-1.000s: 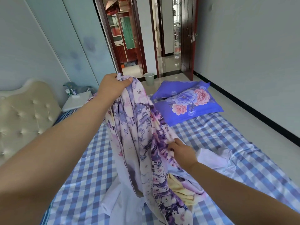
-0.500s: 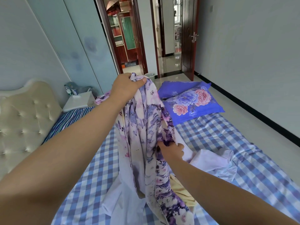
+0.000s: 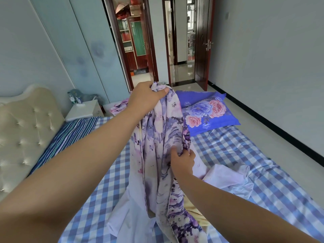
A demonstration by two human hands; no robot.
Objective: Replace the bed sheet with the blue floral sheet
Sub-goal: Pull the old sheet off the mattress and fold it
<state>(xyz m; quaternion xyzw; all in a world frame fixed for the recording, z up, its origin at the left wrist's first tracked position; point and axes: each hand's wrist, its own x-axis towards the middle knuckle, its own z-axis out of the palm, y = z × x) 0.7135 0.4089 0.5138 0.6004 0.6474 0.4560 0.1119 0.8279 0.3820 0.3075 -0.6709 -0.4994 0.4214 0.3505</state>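
A blue pillow (image 3: pixel 206 112) with pink and blue flowers lies at the bed's far edge. A cream tufted headboard (image 3: pixel 22 127) stands at the left end of the bed, and a white nightstand (image 3: pixel 84 109) sits just beside it, with a bottle (image 3: pixel 71 98) on top. Past the bed, a dark wooden door (image 3: pixel 203 42) stands open onto a glossy hallway floor (image 3: pixel 182 71).

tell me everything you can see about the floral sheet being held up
The floral sheet is thin, soft-looking cloth, pale lilac with purple and pink flowers. It hangs bunched in long vertical folds, not spread out. The left hand grips its top, raised; the right hand pinches a fold partway down. Its lower end trails onto the checked bed, over plain white and yellow cloth.
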